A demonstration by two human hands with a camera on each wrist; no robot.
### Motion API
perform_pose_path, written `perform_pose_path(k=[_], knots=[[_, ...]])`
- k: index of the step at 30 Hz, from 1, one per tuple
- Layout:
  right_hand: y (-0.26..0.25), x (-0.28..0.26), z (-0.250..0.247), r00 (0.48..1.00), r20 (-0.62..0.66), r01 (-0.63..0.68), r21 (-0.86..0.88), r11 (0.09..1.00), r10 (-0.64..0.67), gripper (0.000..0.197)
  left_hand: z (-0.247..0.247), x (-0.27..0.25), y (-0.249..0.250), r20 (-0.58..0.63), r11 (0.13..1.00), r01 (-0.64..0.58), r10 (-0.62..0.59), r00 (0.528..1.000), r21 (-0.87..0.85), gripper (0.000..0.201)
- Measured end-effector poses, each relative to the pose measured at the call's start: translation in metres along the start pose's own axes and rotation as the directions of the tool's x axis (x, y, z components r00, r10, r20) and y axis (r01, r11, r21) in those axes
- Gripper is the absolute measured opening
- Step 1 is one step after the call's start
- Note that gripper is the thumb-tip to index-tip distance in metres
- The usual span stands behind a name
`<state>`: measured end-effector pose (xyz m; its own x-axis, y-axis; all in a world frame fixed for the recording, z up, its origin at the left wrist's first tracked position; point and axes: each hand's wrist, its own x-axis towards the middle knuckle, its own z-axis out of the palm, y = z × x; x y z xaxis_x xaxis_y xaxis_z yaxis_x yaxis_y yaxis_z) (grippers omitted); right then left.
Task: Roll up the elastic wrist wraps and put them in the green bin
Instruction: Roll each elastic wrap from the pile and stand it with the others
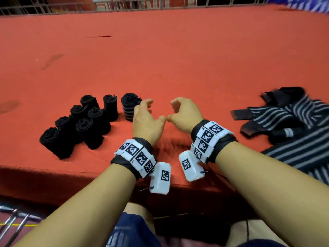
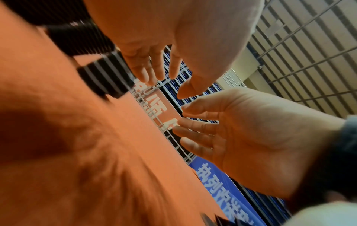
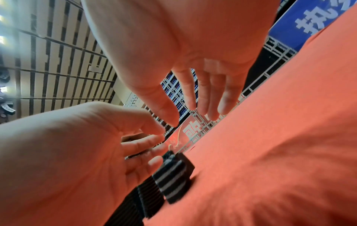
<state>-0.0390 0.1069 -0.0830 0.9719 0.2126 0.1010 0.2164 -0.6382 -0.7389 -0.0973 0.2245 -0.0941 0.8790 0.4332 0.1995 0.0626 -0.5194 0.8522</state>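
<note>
Here, my two bare hands hover side by side just above a table covered in orange-red cloth [image 1: 178,50]. My left hand [image 1: 146,120] is loosely spread with relaxed, slightly bent fingers and holds nothing. My right hand [image 1: 185,114] mirrors it, fingers relaxed and apart, also empty. The two thumb tips nearly meet between the hands. Both wrists wear black bands carrying white blocks printed with black square codes.

Just to the left of my left hand stands a rolled wrist wrap [image 1: 130,106], black with grey stripes, upright on its end; my left fingertips sit right beside it, and I cannot tell whether they touch it. In the right wrist view the same striped roll [image 3: 172,175] appears next to the left fingers [image 3: 142,165], seemingly just apart.

Further left stands a cluster of seven plain black rolls [image 1: 80,123], all upright and packed close together, some touching.

Well to my right, near the table's edge, lies a loose pile of unrolled wraps [image 1: 292,129], black with grey stripes, overlapping one another, some with plain black ends.

Beyond the far edge of the table runs a metal grid fence [image 1: 124,5]. The green bin appears in none of the views.
</note>
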Motion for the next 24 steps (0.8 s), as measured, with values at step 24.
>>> perform_pose_path(k=[24], knots=[[0.169, -0.159, -0.168, 0.82, -0.402, -0.455, -0.024, 0.89, 0.408, 0.023, 0.182, -0.128, 0.095, 0.675, 0.959, -0.26, 0.121, 0.728, 0.109, 0.026]])
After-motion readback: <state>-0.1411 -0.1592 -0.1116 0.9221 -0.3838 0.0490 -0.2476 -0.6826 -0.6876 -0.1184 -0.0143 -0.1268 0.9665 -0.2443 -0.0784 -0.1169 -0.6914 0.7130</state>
